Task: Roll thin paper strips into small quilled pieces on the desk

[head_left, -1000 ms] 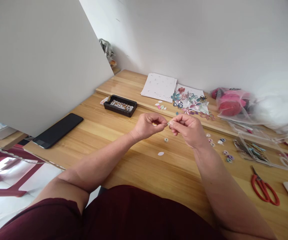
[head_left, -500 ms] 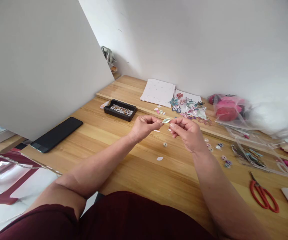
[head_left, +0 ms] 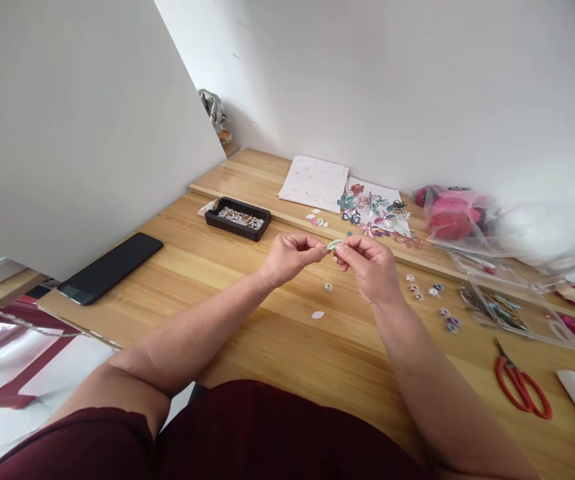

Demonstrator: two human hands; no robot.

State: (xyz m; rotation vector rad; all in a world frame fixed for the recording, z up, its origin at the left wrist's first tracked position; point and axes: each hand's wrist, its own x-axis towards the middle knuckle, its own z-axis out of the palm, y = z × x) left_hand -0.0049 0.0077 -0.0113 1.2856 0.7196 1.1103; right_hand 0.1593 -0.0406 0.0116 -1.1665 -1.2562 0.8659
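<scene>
a small pale-green leaf shape (head_left: 335, 245) is pinched at one end by the left hand (head_left: 290, 259), at the other by the right hand (head_left: 374, 268); it is held above the wooden table (head_left: 267, 333), where a white oval piece (head_left: 318, 315) and red-handled scissors (head_left: 519, 383) are seen lying.

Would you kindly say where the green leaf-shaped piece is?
In the head view, the green leaf-shaped piece is pinched in the right hand, the left hand at its left tip, right of the black tray.

Petal (head_left: 336, 245) between the hands (head_left: 287, 259), tray (head_left: 237, 229) to their left, phone (head_left: 111, 268) farther left, scissors (head_left: 520, 381) at right.
</scene>
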